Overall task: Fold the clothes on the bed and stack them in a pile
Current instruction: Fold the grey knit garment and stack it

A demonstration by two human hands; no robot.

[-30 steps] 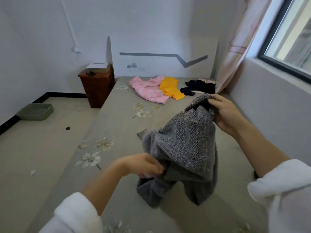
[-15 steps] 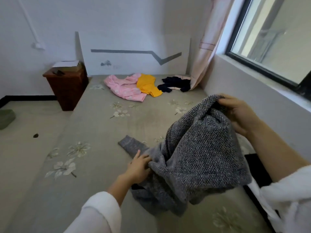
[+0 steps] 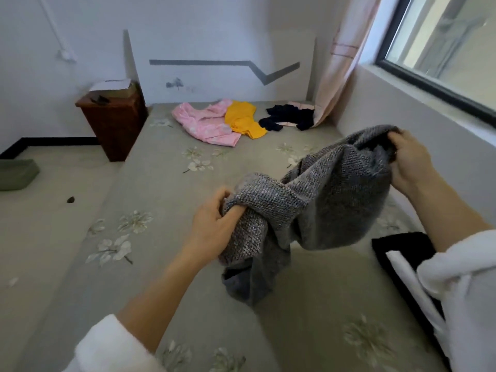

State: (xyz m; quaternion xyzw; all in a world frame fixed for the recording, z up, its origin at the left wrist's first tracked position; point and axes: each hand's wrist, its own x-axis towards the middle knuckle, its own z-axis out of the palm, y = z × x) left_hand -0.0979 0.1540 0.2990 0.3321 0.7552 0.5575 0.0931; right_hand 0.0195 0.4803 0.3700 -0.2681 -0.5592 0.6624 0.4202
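**A:** Where's the piece in hand?

**B:** Grey knit sweater [image 3: 330, 200], held up over the near half of the bed [image 3: 161, 200] and bunched between both hands. Left hand [image 3: 212, 226] grips a wad of it, low and near. Right hand [image 3: 410, 162] is closed round an edge, higher and further right, close to the wall under the window. The lower end hangs toward the sheet; can't tell whether it touches.

**A:** How to do this step well?

**B:** My read: it's being sorted out before folding. Find the two shoulders or the hem, one in each hand. Shake it so the twist in the middle drops out. Lay it flat on the bare sheet nearby, bring the sleeves in, then fold in halves. Folded while twisted, it would likely make a lump that won't stack.

**A:** Material?

**B:** Coarse flecked knit, thick and slack. It drapes in heavy rolls, with no crisp creases. The inner face looks smoother and plain grey. It probably stretches if hung from one corner, so support both ends.

**A:** The rest?

**B:** All at the far end of the bed, all unfolded:
- Pink garment [image 3: 206, 124], thin and crumpled.
- Yellow garment [image 3: 243, 120], just right of the pink one and touching it.
- Dark garment [image 3: 291, 118], further right by the curtain [image 3: 341, 63].

At near right, beside the sleeve, lies a flat black-and-white piece [image 3: 397, 253]. It may be the start of the pile; can't tell. The sheet is grey-green with a pale flower print.
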